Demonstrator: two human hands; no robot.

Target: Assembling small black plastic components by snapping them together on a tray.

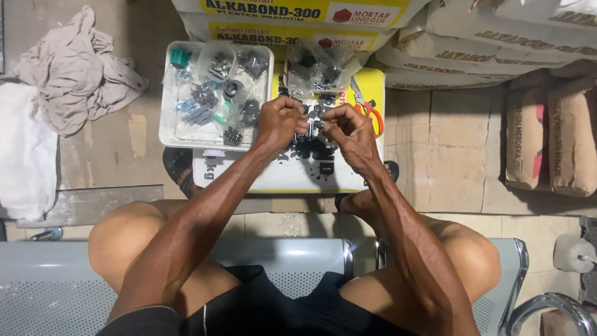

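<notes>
At the bottom of the frame a perforated grey metal bench [56, 292] with chromed armrests is seen, and on it a person in dark shorts is seated, bare knees spread to either side. From there two bare forearms are stretched up toward the middle of the frame. The left hand [280, 121] is curled into a loose fist, its fingertips pinched on a small dark metal part [313, 124]; the right hand [348, 130] is bent inward beside it, its fingers closed on the same small piece — the two hands are held nearly touching, just above centre. Under them a flat yellow-and-white sack [292, 174] is laid as a work surface, scattered with small black fittings. Just right of the hands, orange-handled pliers [368, 107] are lying on the yellow edge. To the upper left, a shallow white plastic tray [169, 124] is filled with clear crinkled bags of dark screws and hardware. Farther up, stacked paper cement sacks [435, 37] are piled — dusty and creased. At the upper left, a crumpled beige cloth [74, 68] is heaped on the concrete floor.
</notes>
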